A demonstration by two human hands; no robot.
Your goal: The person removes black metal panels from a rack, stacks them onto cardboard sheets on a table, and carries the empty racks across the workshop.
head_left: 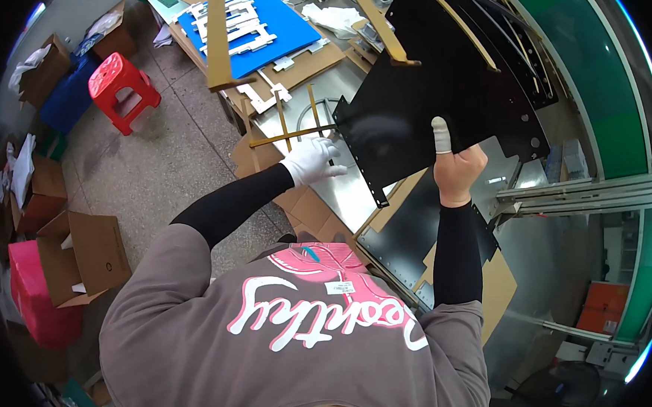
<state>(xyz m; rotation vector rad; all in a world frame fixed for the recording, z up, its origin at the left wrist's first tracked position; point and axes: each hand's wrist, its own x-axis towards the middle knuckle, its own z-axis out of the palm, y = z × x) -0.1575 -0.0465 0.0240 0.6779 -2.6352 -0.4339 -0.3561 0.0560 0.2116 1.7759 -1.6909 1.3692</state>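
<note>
A large black sheet panel with small holes along its edges is tilted up in front of me. My right hand grips its near edge, with the thumb, in a pale finger cot, on the face and the other fingers curled. My left hand, in a white glove, is beside the panel's left edge with its fingers apart; whether it touches the edge I cannot tell. Just beyond the glove, a thin tan strip crosses other narrow strips over a shiny metal surface.
Another dark panel lies on cardboard below the raised one. White cut parts rest on a blue sheet at the far left. Tan bars hang overhead. A red stool and open cardboard boxes stand on the floor to the left.
</note>
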